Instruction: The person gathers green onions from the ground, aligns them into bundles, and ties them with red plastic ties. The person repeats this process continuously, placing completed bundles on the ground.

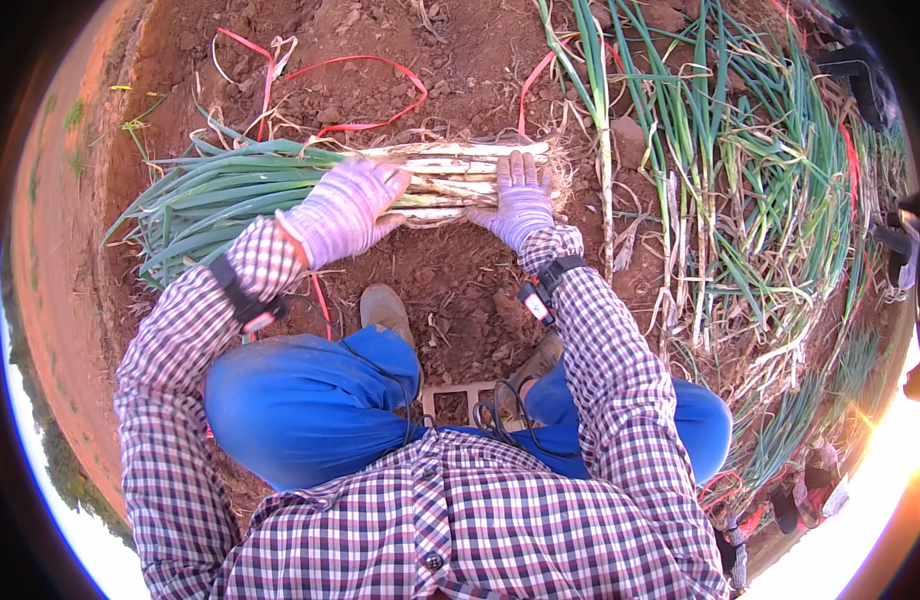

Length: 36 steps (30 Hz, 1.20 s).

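Note:
A bundle of green onions (pixel 445 166) lies crosswise on the soil before me, its green leaves to the left and its rooted white ends to the right. My left hand (pixel 351 202), in a striped knit glove and slightly blurred, rests over the middle of the bundle, where the leaves turn white. My right hand (pixel 518 196), gloved alike, lies flat with spread fingers on the white stalks near the roots. A red plastic strip (pixel 523 101) meets the bundle's upper edge near the root end; whether it passes underneath is hidden.
More red strip (pixel 422 90) loops on the soil beyond the bundle. Single onion stalks (pixel 604 150) and a large heap of green onions (pixel 775 165) lie to the right. Between my boots is a pale slatted frame (pixel 452 390). Other people are partly visible at the right rim.

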Available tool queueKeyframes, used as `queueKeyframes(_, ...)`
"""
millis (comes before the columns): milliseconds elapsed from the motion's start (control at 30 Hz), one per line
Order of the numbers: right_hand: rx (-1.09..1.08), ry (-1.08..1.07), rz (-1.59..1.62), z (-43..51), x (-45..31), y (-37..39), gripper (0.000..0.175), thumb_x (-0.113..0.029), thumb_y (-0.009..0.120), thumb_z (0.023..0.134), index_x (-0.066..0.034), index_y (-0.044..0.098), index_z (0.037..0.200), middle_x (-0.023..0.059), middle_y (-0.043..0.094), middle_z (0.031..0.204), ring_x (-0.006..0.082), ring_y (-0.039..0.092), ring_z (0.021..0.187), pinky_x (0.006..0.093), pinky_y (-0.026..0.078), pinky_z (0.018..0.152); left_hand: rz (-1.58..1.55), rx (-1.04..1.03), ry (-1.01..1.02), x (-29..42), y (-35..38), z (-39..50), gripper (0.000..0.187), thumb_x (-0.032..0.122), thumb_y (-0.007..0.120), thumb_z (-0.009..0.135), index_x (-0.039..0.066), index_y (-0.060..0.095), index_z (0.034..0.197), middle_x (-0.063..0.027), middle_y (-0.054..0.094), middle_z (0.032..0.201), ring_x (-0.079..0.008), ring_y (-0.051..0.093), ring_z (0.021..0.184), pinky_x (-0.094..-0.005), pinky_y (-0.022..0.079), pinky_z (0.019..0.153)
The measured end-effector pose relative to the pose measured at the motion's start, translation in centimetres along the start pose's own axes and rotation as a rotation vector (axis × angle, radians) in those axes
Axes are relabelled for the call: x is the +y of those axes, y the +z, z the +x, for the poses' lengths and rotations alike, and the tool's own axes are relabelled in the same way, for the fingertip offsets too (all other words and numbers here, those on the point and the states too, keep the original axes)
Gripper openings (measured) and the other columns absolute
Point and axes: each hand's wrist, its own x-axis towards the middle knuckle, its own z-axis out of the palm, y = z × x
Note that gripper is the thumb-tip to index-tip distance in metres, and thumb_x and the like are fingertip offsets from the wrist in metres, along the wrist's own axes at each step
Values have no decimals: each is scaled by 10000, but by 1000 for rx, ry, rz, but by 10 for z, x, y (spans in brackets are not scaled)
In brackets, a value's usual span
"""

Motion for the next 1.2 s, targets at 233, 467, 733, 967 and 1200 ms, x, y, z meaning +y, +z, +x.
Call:
queueKeyframes(233, 472, 291, 740, 15, 86, -41, 415, -414, 622, 1041, -34, 703, 1185, 161, 753, 1043, 239, 732, 966, 371, 565, 854, -51, -233, -128, 5, 36, 45, 844, 508, 659, 955, -5, 383, 1566, -253, 391, 1614, -391, 413, 1481, -484, 301, 1239)
queueKeyframes(467, 29, -129, 230, 5, 143, 30, 539, -27, 621, 924, -8, 514, 1452, 287, 684, 1254, 409, 660, 1210, 467, 542, 1020, 11, -37, -87, -10, 59, 42, 765, 415, 686, 944, 9, 419, 1535, -242, 485, 1527, -392, 520, 1370, -493, 413, 1151)
queueKeyframes(733, -268, 517, 1572, -8, 102, 1, 726, -546, 487, 1066, -52, 359, 1582, 211, 520, 1530, 327, 390, 1492, 444, 339, 1228, -14, -46, -156, -10, 67, 44, 763, 445, 669, 958, 40, 416, 1553, -242, 505, 1509, -407, 581, 1288, -505, 463, 1089)
queueKeyframes(967, -564, 647, 1039, 0, 130, 0, 597, -634, 633, 980, -72, 720, 1160, 141, 734, 1145, 211, 701, 968, 381, 574, 894, -15, -42, -174, -18, 74, 46, 765, 508, 635, 968, 55, 432, 1550, -238, 531, 1489, -402, 642, 1198, -493, 506, 1030)
queueKeyframes(1200, -659, 626, 1126, -6, 121, 12, 466, -567, 779, 895, -108, 711, 859, 99, 749, 981, 238, 725, 900, 393, 560, 866, -22, -88, -204, -17, 73, 48, 766, 536, 619, 973, 64, 441, 1549, -253, 545, 1478, -407, 634, 1215, -489, 499, 1046)
